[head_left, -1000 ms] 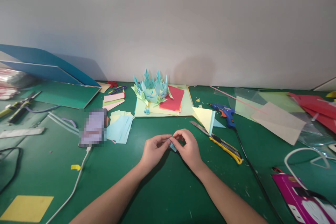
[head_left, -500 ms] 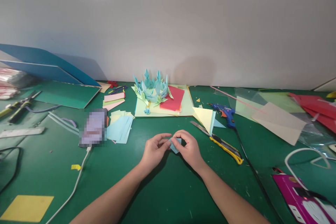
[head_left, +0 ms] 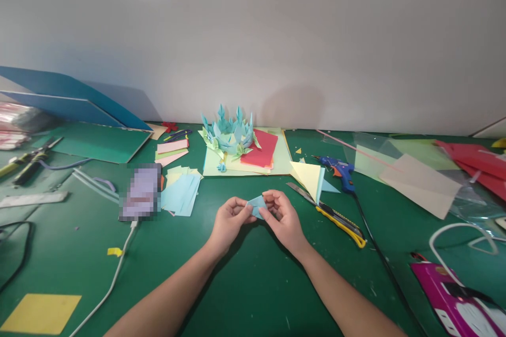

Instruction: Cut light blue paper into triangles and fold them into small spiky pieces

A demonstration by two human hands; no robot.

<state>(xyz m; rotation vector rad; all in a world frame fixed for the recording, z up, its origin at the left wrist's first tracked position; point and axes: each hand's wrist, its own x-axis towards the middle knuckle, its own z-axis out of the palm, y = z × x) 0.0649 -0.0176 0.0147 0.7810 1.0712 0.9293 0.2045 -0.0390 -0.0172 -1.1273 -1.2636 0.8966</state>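
A small light blue piece of paper (head_left: pixel 256 205) is held between my two hands above the green table. My left hand (head_left: pixel 231 221) pinches its left side between thumb and fingers. On the right side, my right hand (head_left: pixel 282 221) grips it with the thumb in front and the fingers behind. Beyond the hands stands a blue paper crown-like ring (head_left: pixel 229 134) with pale green leaf pieces, resting on light sheets beside red paper (head_left: pixel 261 148). Blue paper slips (head_left: pixel 182 193) lie to the left of my hands.
A yellow box cutter (head_left: pixel 342 224), folded yellow paper (head_left: pixel 307 176) and a blue glue gun (head_left: pixel 342 171) with a black cord lie to the right. At the left are a phone (head_left: pixel 140 191) on a white cable and pliers (head_left: pixel 35 163). A grey partition (head_left: pixel 253 47) stands behind.
The blue paper has turned and shows more of its face between my fingers. Both hands have shifted slightly, and my right fingers have spread a little.
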